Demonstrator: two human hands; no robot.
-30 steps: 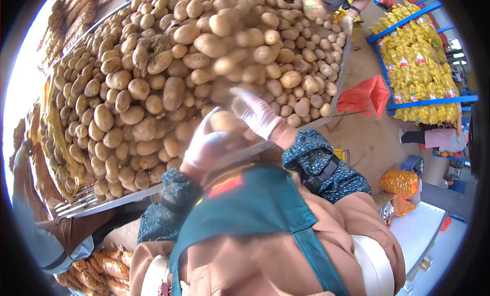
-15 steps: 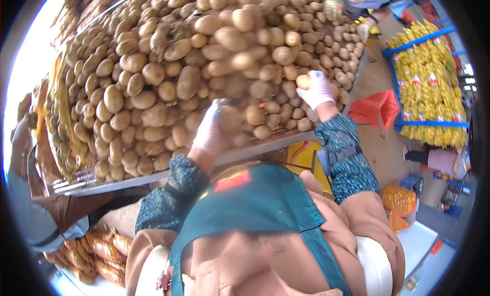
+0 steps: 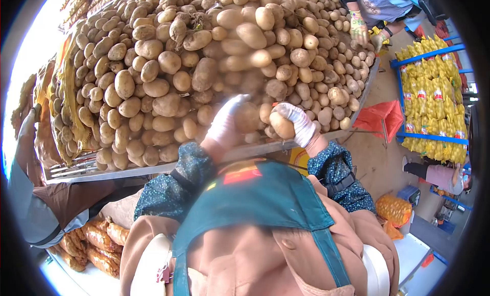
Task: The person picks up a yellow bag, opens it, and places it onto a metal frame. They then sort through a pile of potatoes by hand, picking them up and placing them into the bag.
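A big heap of brown potatoes [image 3: 204, 56] fills a metal table [image 3: 127, 169] in front of me. My left hand [image 3: 224, 123], in a white glove, is closed around a large potato [image 3: 247, 117] near the table's front edge. My right hand [image 3: 298, 123], also gloved, grips a smaller potato [image 3: 281, 125] right beside it, just above the front rim. Both forearms wear dark patterned sleeves over a teal apron.
Another person's gloved hands [image 3: 360, 28] work at the far right side of the heap. Filled yellow mesh sacks [image 3: 431, 92] stack on blue racks at right; a red crate [image 3: 380, 120] stands below the table corner. Orange net bags [image 3: 97, 245] lie lower left beside a seated person.
My right hand came back from the right part of the heap toward me with a potato in it. My left hand stayed by the front edge, holding its potato.
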